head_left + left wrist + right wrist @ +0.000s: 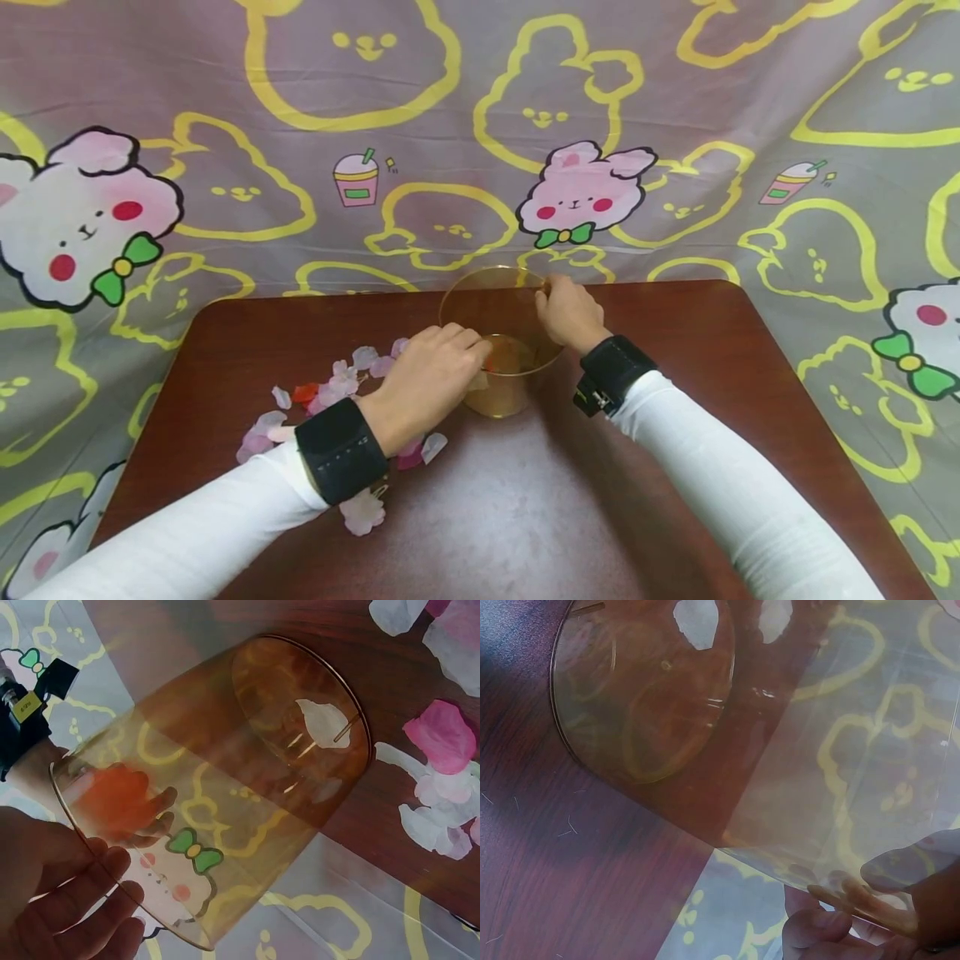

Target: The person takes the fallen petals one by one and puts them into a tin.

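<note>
Your left hand (431,367) pinches an orange petal (112,796) just over the cup (501,342) mouth — its opening faces those fingers — while your right hand (570,315) grips the far rim.

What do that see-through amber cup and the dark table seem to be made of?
The see-through amber cup looks like thin glossy plastic, perhaps glass: the cloth pattern shows through its wall. The dark reddish-brown table looks like polished wood or veneer, with grain and sheen.
</note>
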{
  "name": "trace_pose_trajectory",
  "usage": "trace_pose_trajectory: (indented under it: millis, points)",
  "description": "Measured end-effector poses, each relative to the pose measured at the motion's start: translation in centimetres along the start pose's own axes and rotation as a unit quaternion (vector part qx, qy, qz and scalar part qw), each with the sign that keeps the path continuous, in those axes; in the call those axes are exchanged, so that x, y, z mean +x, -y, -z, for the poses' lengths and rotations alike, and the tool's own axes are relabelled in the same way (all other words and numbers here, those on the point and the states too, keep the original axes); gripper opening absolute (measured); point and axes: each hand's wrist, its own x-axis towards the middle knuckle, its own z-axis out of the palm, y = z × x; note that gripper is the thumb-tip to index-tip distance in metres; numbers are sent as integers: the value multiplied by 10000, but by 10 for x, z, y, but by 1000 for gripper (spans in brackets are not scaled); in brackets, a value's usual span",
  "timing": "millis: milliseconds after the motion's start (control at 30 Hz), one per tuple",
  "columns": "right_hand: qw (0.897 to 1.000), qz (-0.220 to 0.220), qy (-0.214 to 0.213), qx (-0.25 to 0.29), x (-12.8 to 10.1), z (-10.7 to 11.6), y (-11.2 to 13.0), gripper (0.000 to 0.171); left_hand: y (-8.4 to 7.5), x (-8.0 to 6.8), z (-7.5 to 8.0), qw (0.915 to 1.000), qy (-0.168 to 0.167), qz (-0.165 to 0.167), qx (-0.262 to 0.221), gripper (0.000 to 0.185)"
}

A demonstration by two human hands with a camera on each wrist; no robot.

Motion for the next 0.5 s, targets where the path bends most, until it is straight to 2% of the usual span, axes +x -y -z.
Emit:
trace_pose_trajectory:
  millis: [233,367,500]
  points:
    - [10000,-59,4,-39,0,1,-2,26,2,-9,5,9987,-183,290,-381,21]
    - [10000,-21,-6,-10,0,1,-1,27,12,-21,11,9957,-359,694,-506,20]
    - [10000,-14,-19,-5,1,0,0,26,29,-42,16,9893,-435,1251,-610,25]
